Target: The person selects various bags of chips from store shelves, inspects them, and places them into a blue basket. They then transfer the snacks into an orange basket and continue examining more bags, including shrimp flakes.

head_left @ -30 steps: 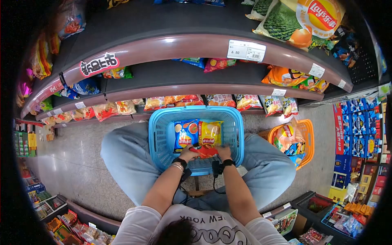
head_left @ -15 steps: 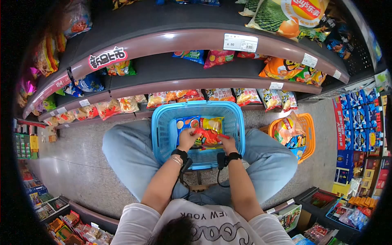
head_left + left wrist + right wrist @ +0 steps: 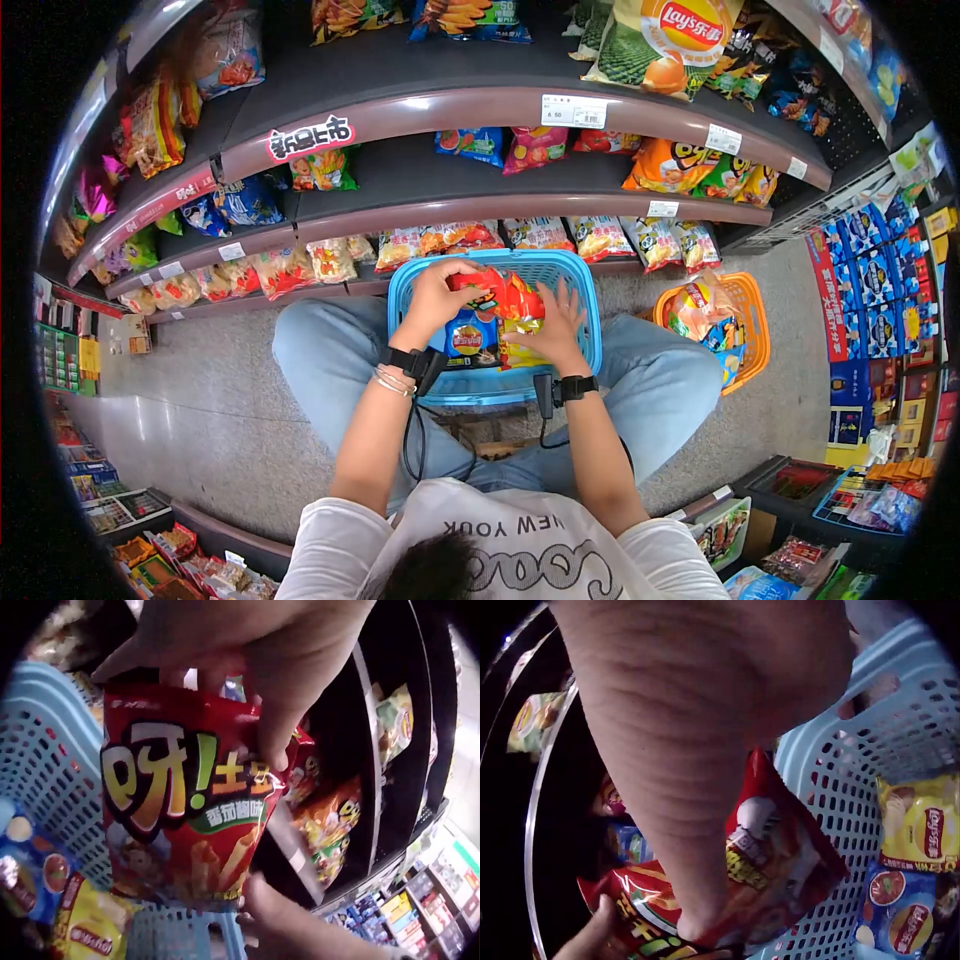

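In the head view my left hand (image 3: 438, 298) grips a red snack bag (image 3: 482, 292) above the blue basket (image 3: 595, 330). The left wrist view has this hand (image 3: 247, 645) pinching the upper edge of the red bag (image 3: 187, 802), its printed front facing the camera. My right hand (image 3: 556, 322) has its fingers spread beside the bag, and in the right wrist view a finger of the right hand (image 3: 682, 750) lies against red packaging (image 3: 780, 877). Whether that is one bag or two I cannot tell. A blue bag (image 3: 470, 340) and a yellow bag (image 3: 518, 352) lie in the basket.
Shelves of snack bags, with a brown front edge (image 3: 440, 112), rise beyond the blue basket. An orange basket (image 3: 762, 330) holding bags stands on the floor at the right. The person's bent legs flank the blue basket.
Both hands and the red bag have moved up and away from the body, above the basket. My right hand's fingers have spread. The head view has shifted, showing more of the upper shelf.
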